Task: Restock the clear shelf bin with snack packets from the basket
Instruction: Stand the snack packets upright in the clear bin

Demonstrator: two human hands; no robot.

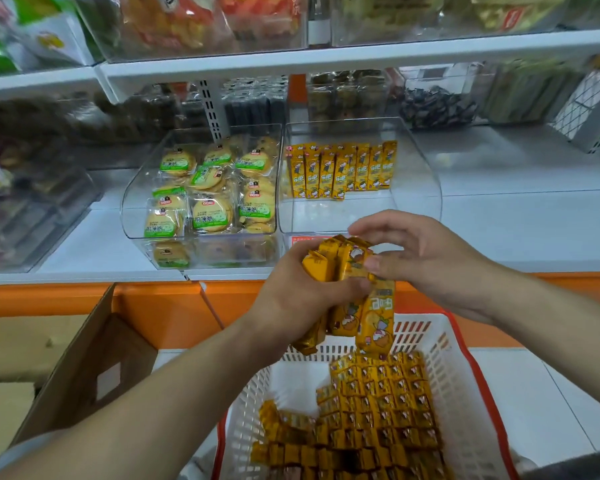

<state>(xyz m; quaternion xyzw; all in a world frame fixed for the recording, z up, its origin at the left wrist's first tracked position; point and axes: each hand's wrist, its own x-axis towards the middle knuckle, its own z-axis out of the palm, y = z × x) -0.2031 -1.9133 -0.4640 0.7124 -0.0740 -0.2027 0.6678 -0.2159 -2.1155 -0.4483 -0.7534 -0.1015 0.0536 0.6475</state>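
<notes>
Yellow packets (378,403) in basket (465,393), clear bin (423,188), left hand (298,299) and right hand (420,258) gripping bundle (378,317)

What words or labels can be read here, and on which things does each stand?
"煎薄脆", it seems: green labels of round biscuit packets in the left clear plastic bin.
"乐吧", it seems: long yellow snack packets in the right clear plastic shelf bin.
Red tag below that bin, upper-shelf bags: too blurred to read.
</notes>
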